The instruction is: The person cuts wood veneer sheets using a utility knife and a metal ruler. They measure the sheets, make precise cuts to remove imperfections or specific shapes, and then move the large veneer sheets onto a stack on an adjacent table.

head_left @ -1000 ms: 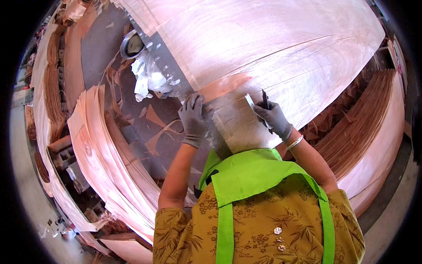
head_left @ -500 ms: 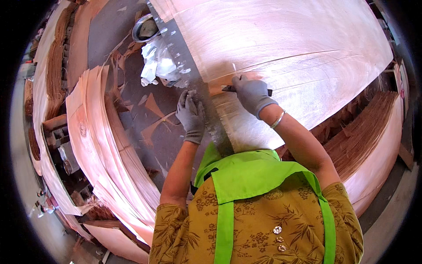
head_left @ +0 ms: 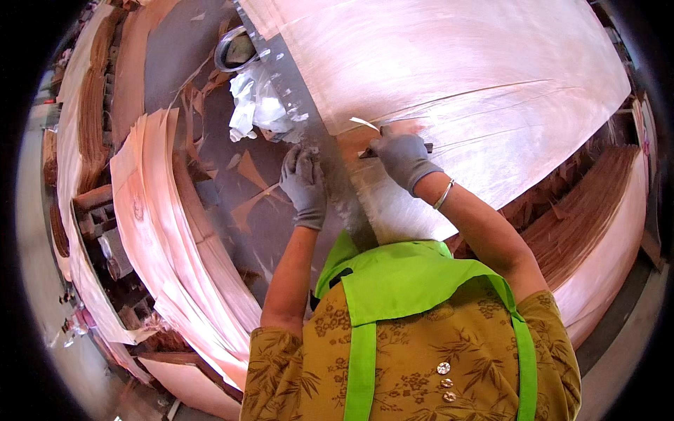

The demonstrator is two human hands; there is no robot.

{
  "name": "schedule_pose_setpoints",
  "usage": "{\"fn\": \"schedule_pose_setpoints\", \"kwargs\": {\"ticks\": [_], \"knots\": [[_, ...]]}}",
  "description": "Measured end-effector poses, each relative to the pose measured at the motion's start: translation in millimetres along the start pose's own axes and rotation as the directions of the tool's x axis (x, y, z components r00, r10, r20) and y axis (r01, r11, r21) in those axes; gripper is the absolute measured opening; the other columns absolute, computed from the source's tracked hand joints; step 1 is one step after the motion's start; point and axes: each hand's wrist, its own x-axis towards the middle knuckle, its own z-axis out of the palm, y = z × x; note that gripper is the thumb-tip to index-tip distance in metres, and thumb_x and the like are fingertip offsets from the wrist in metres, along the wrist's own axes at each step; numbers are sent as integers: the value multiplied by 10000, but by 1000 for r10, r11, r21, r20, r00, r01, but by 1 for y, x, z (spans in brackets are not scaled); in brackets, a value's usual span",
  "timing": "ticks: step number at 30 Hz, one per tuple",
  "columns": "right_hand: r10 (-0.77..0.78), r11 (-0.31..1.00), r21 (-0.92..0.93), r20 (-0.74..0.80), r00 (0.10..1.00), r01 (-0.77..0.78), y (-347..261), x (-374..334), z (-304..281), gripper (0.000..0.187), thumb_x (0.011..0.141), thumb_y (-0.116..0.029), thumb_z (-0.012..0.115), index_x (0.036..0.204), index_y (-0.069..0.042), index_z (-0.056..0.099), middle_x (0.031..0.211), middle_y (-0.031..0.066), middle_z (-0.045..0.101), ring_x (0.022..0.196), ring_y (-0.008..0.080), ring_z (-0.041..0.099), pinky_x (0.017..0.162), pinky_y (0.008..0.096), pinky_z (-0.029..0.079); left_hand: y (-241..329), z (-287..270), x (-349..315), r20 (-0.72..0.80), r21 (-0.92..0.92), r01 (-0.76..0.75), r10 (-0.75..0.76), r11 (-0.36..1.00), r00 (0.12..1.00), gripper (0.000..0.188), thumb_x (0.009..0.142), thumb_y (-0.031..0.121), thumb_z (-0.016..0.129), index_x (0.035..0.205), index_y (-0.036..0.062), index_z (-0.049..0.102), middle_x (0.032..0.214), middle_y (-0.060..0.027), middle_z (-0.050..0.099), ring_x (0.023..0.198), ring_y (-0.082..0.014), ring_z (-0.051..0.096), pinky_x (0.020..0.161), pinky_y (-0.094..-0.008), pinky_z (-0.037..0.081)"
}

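Note:
A large pale wood veneer sheet (head_left: 449,63) covers the right part of the work surface, with long cracks running across it. Over its left edge, my gloved right hand (head_left: 404,156) is closed around a dark, slim tool (head_left: 368,153), apparently a knife; its ends show on both sides of the fist. A thin white strip (head_left: 364,123) sticks out by its fingertips. My gloved left hand (head_left: 304,188) rests on the grey table (head_left: 270,235) left of the sheet. Its fingers are bent together, and whatever they pinch is hidden.
Crumpled white plastic (head_left: 258,105) lies beyond my left hand, beside a round bowl (head_left: 236,49) with a greyish lump. Torn veneer scraps (head_left: 247,168) litter the table. Veneer stacks stand at left (head_left: 151,210) and at right (head_left: 583,217).
The white strip at my right fingertips has swung from nearly upright to leaning left. The dark tool has shifted slightly nearer to me. My left hand has hardly moved.

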Motion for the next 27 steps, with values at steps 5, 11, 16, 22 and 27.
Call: {"fn": "schedule_pose_setpoints", "kwargs": {"ticks": [5, 11, 16, 22, 27], "knots": [[1, 1000, 24, 17, 1000, -2, 2, -1, -3, 147, 810, -98, 549, 917, -129, 646, 1032, 136, 566, 727, 303, 653, 590, 404, 525, 11, 14, 14, 65, -18, -220, 221, 975, 973, 233, 774, 198, 618, 1003, 154, 604, 1113, -20, 575, 1068, -271, 525, 861, -430, 404], [-7, 998, 68, -53, 999, 11, 4, -6, 0, 120, 824, -134, 543, 890, -123, 643, 1001, 134, 583, 740, 311, 652, 602, 422, 518, 20, 39, 34, 207, 72, -224, 205, 972, 957, 223, 782, 271, 608, 973, 160, 582, 1104, -7, 569, 1068, -256, 506, 870, -437, 353], [70, 965, 253, -11, 997, -65, 11, -21, -15, 172, 832, -137, 545, 996, -118, 596, 979, 149, 585, 780, 336, 640, 635, 427, 510, 11, 46, 32, 142, 136, -130, 110, 982, 984, 395, 796, 321, 595, 1144, 142, 544, 1225, -12, 526, 1160, -291, 449, 906, -483, 340], [274, 464, 884, -210, 939, 62, 28, -18, 25, 221, 898, -135, 529, 1103, -62, 487, 854, 114, 583, 766, 290, 616, 649, 375, 477, 7, 50, 33, 171, -5, -333, 329, 943, 929, 510, 803, 232, 595, 1287, 116, 483, 1176, -75, 575, 1113, -259, 505, 904, -449, 342], [168, -105, 994, 32, 985, -14, -2, 5, 10, 206, 931, -211, 533, 1071, -63, 499, 780, -9, 520, 633, 36, 433, 552, 184, 370, -2, 51, 26, 277, -61, -252, 259, 966, 925, 521, 803, 220, 593, 1293, 99, 463, 1245, -82, 547, 1151, -276, 490, 935, -439, 327]]}}
